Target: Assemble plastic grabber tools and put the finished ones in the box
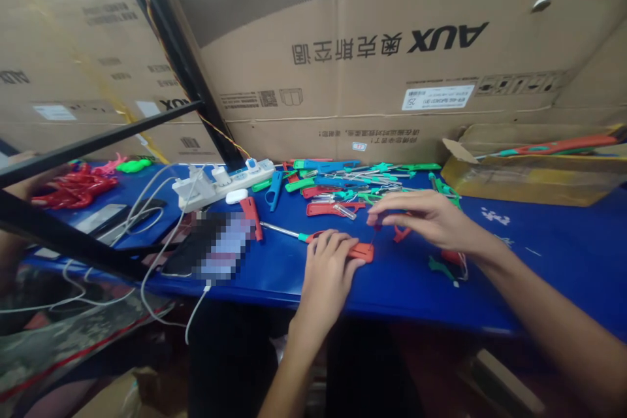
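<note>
On the blue table, my left hand (329, 268) presses a red lighter (363, 252) flat, its fingers over the handle. The lighter's metal tube (280, 230) points left. My right hand (416, 219) pinches a small screwdriver (376, 227) with a dark red handle, its tip on the lighter's right end. A loose red casing piece (251, 218) lies by the end of the tube. Behind the hands are piled red, blue and green casings (337, 181) and metal tubes. A small green part (443, 269) rests right of my hands.
A phone (228, 248) with a cable and a white power strip (223, 184) stand at left. Black frame bars (181, 46) cross the left side. An open carton (533, 176) holds a lighter at back right. Another person's arm (12, 241) shows far left.
</note>
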### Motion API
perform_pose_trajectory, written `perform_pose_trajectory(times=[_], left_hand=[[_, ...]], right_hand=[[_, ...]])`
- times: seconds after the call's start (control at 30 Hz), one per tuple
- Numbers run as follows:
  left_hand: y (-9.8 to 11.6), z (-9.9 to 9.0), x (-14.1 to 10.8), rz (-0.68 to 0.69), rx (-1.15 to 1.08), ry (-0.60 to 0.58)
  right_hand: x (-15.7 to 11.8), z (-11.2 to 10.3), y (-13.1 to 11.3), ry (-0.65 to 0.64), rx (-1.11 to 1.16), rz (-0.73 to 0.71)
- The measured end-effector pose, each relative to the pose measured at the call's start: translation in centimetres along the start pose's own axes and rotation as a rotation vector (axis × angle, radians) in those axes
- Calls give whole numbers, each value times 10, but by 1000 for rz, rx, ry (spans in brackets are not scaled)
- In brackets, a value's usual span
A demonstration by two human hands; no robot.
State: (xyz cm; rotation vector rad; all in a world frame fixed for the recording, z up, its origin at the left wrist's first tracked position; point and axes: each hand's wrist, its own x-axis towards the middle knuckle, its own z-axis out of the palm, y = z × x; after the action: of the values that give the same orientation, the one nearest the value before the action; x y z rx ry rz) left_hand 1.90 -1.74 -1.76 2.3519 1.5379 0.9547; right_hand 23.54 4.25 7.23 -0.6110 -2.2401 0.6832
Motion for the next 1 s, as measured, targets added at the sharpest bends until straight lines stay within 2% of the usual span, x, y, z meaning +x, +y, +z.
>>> perform_pose_trajectory(times=[0.13, 0.27, 0.47, 0.57, 0.67, 0.83, 1.0], left_hand=[[-1, 1, 0, 0, -3, 7], [-1, -1, 1, 18, -17, -7], [-2, -4, -1, 37, -68, -17], [0, -6, -1, 72, -105, -33], [2, -8, -1, 115, -139, -62], [1, -8, -2, 131, -144, -85], [-2, -6, -3, 139, -148, -101]], right_hand=[[2, 7, 2, 50, 71, -7], [4, 17, -3, 128, 1, 36], [-29, 27, -15, 99, -237, 57], [-49, 33, -19, 190, -296, 80], [-59, 42, -17, 314, -266, 165], [-62, 64, -4, 493, -183, 265], [-58, 81, -2, 544, -188, 263]])
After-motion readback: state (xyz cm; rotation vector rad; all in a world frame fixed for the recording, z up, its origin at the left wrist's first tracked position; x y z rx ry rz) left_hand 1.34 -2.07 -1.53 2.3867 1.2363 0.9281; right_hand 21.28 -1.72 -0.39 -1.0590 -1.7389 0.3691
